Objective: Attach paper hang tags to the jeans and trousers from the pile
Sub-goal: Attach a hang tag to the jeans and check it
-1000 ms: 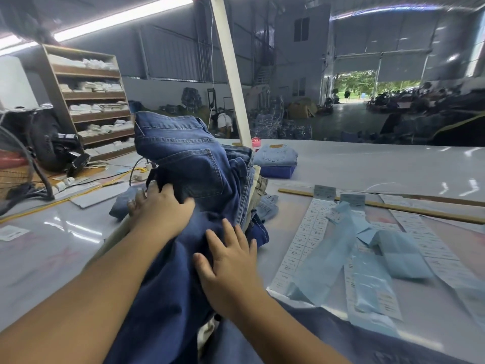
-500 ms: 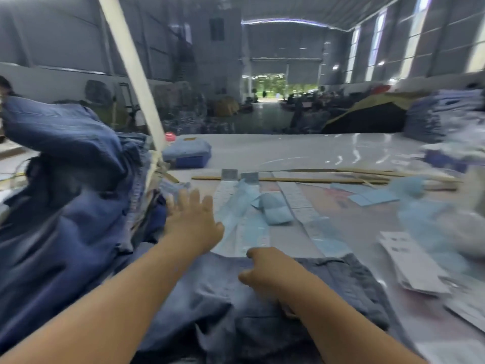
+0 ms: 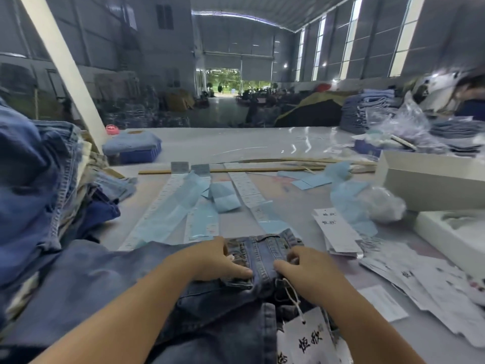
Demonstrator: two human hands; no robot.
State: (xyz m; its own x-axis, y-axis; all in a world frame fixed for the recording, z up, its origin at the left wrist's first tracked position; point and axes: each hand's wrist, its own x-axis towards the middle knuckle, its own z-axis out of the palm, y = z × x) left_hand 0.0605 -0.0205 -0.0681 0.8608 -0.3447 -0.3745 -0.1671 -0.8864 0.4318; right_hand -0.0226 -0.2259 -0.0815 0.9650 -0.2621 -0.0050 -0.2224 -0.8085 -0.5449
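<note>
On the table (image 3: pixel 262 143) straight ahead of us, in the head view, a pair of dark jeans (image 3: pixel 215 311) lies flat with its waistband (image 3: pixel 259 248) turned away from us, and both our hands are on that band. Our left hand (image 3: pixel 217 261) presses on the denim left of the centre seam, its fingers laid fairly straight and its fingertip reaching the seam, so it holds nothing and only pins the cloth. Our right hand (image 3: pixel 301 269) sits just right of the seam with its fingers curled in toward the band; we judge it pinches the denim or the string there, but the curled fingers hide which. A white string (image 3: pixel 294 295) runs from under that hand down to a paper hang tag (image 3: pixel 304 340) lying on the jeans near us, so this tag seems already looped on or nearly so.

To do this step well, we think we should keep the left hand flat so the band does not slide, draw the string snug through its loop with the right, and let the tag fall face up clear of the fold.

More loose tags (image 3: pixel 338 232) lie just beside the waistband on our right, and the pile of jeans (image 3: pixel 39 179) waiting for tags rises at our left. Blue paper strips (image 3: pixel 170 214) lie beyond the waistband, apart from our hands
</note>
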